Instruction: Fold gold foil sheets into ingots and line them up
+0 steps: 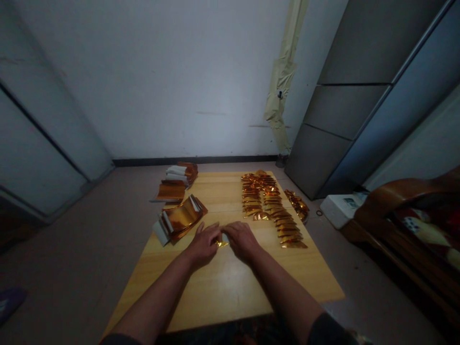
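Note:
A small sheet of gold foil paper (222, 244), with a pale side showing, is between my two hands just above the middle of the table. My left hand (205, 244) has its fingers curled on the sheet's left side. My right hand (243, 241) grips the other side, fingers bent over its far edge. Both hands nearly meet, so much of the sheet is hidden. Left of my hands lies a loose stack of flat gold foil sheets (182, 216). To the right, folded gold foil pieces (287, 223) stand in overlapping rows.
The wooden table (215, 297) carries more foil sheets (171, 190) at its far left edge. Beyond its right edge sits a heap of folded foil pieces (297, 205). A grey refrigerator (334, 105), a white box (338, 211) and a wooden seat (406, 239) stand to the right.

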The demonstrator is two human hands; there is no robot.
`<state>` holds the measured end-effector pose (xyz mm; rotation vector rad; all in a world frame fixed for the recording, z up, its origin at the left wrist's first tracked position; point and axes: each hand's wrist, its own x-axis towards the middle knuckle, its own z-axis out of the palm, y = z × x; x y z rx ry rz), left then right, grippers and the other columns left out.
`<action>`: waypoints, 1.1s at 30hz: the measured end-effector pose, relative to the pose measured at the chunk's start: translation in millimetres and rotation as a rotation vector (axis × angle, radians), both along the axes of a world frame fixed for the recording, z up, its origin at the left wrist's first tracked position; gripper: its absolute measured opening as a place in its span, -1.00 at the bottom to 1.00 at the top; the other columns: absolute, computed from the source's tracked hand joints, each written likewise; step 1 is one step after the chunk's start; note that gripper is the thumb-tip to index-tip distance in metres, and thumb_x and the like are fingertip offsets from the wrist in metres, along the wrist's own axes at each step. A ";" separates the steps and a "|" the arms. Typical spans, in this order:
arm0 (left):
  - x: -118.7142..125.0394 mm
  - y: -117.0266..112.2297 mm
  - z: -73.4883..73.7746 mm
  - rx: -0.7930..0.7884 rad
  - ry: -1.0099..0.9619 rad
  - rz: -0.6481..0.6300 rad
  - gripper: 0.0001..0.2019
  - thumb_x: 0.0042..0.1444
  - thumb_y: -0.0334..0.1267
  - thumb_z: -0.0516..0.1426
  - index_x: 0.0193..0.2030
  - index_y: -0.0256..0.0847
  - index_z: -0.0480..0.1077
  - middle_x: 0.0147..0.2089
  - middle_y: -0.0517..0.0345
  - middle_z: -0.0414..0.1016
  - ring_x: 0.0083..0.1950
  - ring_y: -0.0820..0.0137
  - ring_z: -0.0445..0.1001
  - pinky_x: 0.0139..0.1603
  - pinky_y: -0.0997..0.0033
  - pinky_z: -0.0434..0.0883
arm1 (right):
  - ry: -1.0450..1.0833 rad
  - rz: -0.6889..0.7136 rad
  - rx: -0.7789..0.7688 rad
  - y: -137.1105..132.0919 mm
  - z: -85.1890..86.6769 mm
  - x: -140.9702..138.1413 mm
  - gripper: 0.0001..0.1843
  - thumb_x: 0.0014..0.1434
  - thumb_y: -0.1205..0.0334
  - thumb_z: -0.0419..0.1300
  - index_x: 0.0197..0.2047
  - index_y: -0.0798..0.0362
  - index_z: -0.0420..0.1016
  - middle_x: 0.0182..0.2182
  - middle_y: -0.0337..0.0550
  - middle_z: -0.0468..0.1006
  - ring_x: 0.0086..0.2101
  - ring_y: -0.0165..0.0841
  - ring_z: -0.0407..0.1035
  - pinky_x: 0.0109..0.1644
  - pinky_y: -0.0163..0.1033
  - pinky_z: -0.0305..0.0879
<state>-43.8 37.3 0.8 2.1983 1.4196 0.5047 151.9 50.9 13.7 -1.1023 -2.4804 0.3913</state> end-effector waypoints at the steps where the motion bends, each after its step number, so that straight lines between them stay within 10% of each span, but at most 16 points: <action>1: -0.2 0.4 -0.7 0.001 0.000 0.003 -0.86 0.01 -0.38 0.01 -0.31 -0.10 0.34 0.23 0.15 0.42 0.41 0.20 0.12 0.40 -0.23 -0.25 | -0.007 0.006 -0.005 0.2 0.2 0.6 -0.56 0.30 0.38 0.03 0.20 -0.11 0.32 0.01 -0.15 0.49 -0.01 -0.30 0.26 0.06 -0.17 0.05; 15: -1.0 -10.4 -2.0 0.111 -0.066 0.169 -0.78 -0.04 -0.35 0.09 -0.20 -0.10 0.34 0.12 0.08 0.49 0.26 0.19 0.33 0.36 -0.12 -0.04 | -0.195 0.010 0.083 8.5 5.6 -1.6 -0.78 0.31 0.24 0.07 -0.01 -0.01 0.43 -0.13 -0.12 0.48 -0.11 -0.28 0.21 -0.05 -0.17 0.01; 33: -15.2 -26.0 -0.3 0.452 0.010 -0.036 -0.80 0.10 -0.36 0.13 -0.14 -0.13 0.48 0.02 0.04 0.53 0.07 0.22 0.40 0.07 0.14 0.33 | -0.207 0.069 0.103 -7.7 17.6 6.5 -0.75 0.20 0.11 0.16 -0.12 0.08 0.45 -0.19 -0.10 0.45 -0.14 -0.26 0.19 -0.06 -0.15 0.03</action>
